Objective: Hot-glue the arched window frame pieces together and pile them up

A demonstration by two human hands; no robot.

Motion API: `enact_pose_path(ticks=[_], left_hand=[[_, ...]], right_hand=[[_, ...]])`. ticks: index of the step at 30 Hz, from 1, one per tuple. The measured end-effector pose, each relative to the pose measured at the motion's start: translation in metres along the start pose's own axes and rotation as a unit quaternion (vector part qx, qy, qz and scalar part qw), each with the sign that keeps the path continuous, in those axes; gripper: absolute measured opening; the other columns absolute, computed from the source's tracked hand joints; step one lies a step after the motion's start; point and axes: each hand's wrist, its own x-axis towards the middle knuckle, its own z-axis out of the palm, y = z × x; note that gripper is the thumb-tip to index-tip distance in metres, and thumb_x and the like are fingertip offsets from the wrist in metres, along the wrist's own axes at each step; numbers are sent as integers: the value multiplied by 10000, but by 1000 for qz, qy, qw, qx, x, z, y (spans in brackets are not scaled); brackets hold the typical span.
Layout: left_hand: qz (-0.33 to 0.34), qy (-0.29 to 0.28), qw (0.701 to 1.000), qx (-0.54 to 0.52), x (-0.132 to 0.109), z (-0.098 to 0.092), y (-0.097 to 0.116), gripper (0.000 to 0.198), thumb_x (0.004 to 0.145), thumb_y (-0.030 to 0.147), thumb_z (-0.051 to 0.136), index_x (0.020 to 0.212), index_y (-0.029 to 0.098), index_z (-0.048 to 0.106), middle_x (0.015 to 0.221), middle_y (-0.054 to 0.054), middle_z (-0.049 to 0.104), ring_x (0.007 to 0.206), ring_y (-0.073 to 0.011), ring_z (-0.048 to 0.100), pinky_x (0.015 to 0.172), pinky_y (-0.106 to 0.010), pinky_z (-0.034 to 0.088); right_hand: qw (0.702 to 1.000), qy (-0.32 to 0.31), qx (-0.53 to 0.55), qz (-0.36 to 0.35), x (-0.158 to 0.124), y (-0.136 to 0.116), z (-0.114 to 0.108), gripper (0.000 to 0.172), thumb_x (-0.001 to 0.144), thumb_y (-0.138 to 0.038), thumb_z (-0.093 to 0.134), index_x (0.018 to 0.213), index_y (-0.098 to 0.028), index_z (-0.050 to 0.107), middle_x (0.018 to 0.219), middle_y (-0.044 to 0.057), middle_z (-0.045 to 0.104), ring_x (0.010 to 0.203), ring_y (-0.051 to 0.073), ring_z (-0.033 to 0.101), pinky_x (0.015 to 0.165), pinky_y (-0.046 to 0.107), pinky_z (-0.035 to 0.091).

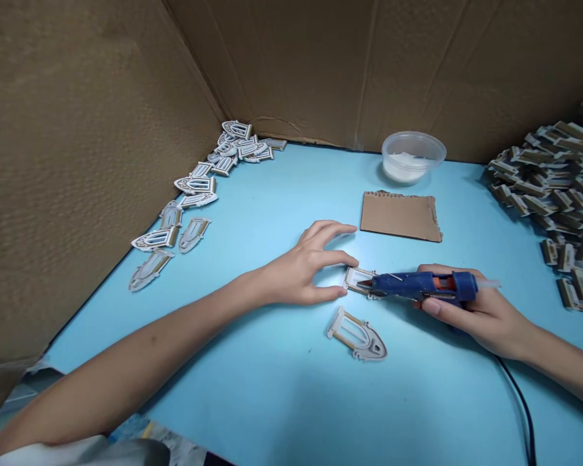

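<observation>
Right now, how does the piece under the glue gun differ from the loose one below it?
The piece under the glue gun is mostly hidden; the loose piece shows whole. The first sits by the left hand; the second lies apart. Both are pale frames with tan strips.

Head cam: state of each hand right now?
Left hand: open, fingers spread, beside a window-shaped card piece.
Right hand: closed, holding a blue hot glue gun.
</observation>
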Motion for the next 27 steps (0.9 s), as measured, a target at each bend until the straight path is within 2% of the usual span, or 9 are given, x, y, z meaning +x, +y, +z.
enact_pose_path(ticks=[3, 6, 9, 13, 27], left_hand=[[-12, 1, 999, -45, 0, -1, 0, 403, 860, 386, 789, 1227, 225, 744, 1608, -126, 406, 1517, -330, 343, 1275, -567, 337], [-35, -16, 997, -74, 0, -2, 1, 450, 818, 400, 837, 1234, 246, 757, 1625, -113, 389, 1538, -341, 318, 1286, -578, 321], [-46, -18, 994, -94, 1, -3, 2, 480, 833, 437, 832, 1268, 254, 747, 1625, -115, 392, 1542, -340, 321, 1286, -582, 326], [-40, -7, 994, -98, 1, -4, 2, 361, 886, 406, 788, 1213, 254, 772, 1608, -110, 421, 1533, -323, 350, 1285, -573, 335], [-40, -6, 996, -86, 1, -1, 5, 356, 891, 406, 786, 1219, 268, 775, 1603, -108, 442, 1525, -316, 360, 1276, -583, 339]], right_hand=[[999, -41, -15, -11, 0, -1, 0, 268, 970, -488, 677, 992, -227, 733, 828, 24, 740, 753, 193, 665, 665, 282, 509], [999, -41, -14, -4, -1, 0, 0, 272, 982, -489, 663, 1050, -234, 729, 869, 27, 749, 787, 202, 679, 710, 296, 521], [999, -44, -14, 2, -1, 0, 0, 274, 975, -492, 673, 1044, -234, 737, 898, 32, 757, 814, 213, 691, 738, 309, 526], [999, -47, -7, 7, 1, -1, 2, 274, 972, -495, 674, 1042, -241, 750, 891, 31, 754, 809, 222, 684, 737, 320, 523], [998, -53, -27, 17, 2, -9, 2, 253, 978, -482, 666, 1012, -239, 729, 880, 16, 725, 772, 199, 647, 692, 301, 491]])
